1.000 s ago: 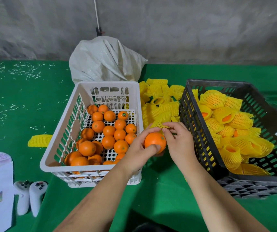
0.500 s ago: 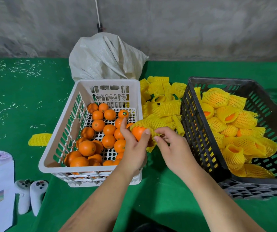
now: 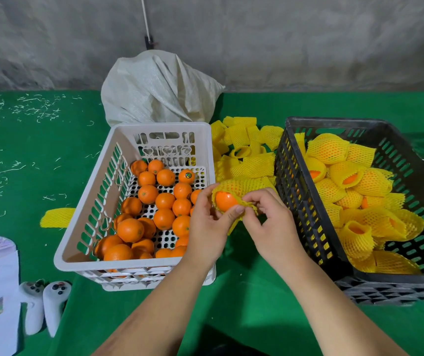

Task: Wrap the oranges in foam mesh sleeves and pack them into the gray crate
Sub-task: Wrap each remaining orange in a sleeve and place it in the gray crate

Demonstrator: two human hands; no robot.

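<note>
Both hands, left hand [image 3: 207, 224] and right hand [image 3: 273, 222], pinch a yellow foam mesh sleeve [image 3: 244, 187] half over an orange [image 3: 225, 200], between white basket [image 3: 98, 191] and gray crate [image 3: 308, 214].

Feed was pretty bright and even for me, lit from overhead. Soft shadows sat under the arms on the tabletop [image 3: 269, 304]. Wide-angle bending showed at the edges, corners slightly soft, no glare.

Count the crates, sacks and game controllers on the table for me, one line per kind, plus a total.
Crates: 2, a white crate and a gray crate
Sacks: 1, a white sack
Controllers: 2, the left controller and the right controller
Total: 5
</note>
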